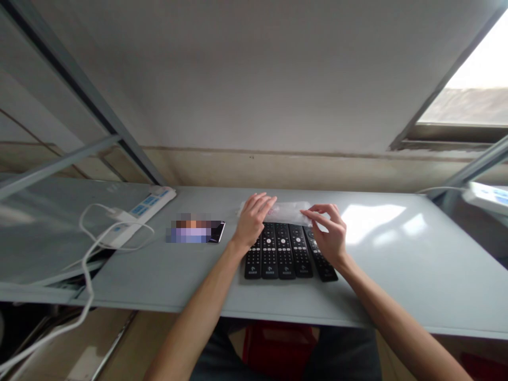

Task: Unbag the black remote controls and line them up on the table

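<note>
Several black remote controls lie side by side on the grey table, buttons facing up. The rightmost remote control is slightly apart and slanted. Across their far ends lies a clear plastic bag. My left hand rests at the bag's left end with its fingers stretched out, above the leftmost remote. At the other end, the thumb and index finger of my right hand pinch the edge of the bag. My right hand covers part of the rightmost remote.
A phone lies left of my hands, partly blurred out. Beyond it is a white power strip with a white cable hanging over the front edge. Another white power strip sits far right. Metal frame posts flank the table.
</note>
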`<act>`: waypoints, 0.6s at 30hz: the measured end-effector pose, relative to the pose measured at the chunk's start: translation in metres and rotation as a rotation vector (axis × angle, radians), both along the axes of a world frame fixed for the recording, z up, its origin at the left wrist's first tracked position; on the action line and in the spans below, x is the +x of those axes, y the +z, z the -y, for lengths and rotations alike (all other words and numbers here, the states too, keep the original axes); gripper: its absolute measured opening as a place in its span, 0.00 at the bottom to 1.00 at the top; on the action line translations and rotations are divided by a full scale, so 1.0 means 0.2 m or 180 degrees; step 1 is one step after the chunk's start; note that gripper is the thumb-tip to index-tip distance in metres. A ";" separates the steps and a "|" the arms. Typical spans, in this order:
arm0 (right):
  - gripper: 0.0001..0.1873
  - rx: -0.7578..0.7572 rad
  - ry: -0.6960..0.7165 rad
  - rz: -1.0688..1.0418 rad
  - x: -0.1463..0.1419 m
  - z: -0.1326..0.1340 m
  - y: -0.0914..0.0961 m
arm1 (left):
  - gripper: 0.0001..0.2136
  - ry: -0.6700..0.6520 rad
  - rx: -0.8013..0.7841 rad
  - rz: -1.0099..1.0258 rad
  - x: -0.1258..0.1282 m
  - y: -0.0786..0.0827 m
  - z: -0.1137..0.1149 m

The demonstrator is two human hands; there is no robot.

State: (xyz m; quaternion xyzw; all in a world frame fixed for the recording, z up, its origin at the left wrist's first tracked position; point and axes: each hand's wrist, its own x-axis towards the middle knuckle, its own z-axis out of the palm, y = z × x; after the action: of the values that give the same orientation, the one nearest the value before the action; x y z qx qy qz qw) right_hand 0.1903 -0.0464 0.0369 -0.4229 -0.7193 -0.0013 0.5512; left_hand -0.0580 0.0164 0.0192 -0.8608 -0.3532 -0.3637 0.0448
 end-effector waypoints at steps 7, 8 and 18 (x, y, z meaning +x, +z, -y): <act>0.17 -0.0341 0.0214 0.0161 0.00 -0.05 -0.08 | 0.22 0.0013 0.0071 -0.0190 0.02 -0.01 0.00; 0.16 -0.0374 0.0296 0.0207 -0.01 -0.05 -0.08 | 0.21 -0.0071 0.0076 -0.0258 0.03 -0.01 0.01; 0.13 -0.0222 0.0382 0.0205 -0.04 -0.01 -0.04 | 0.13 -0.0301 0.0064 -0.0079 0.05 0.01 0.05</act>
State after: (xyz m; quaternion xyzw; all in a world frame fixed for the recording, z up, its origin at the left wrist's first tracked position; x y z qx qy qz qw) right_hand 0.1832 -0.0438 0.0286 -0.3977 -0.7603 0.0432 0.5118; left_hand -0.0477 0.0069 0.0215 -0.8805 -0.3078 -0.3583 0.0405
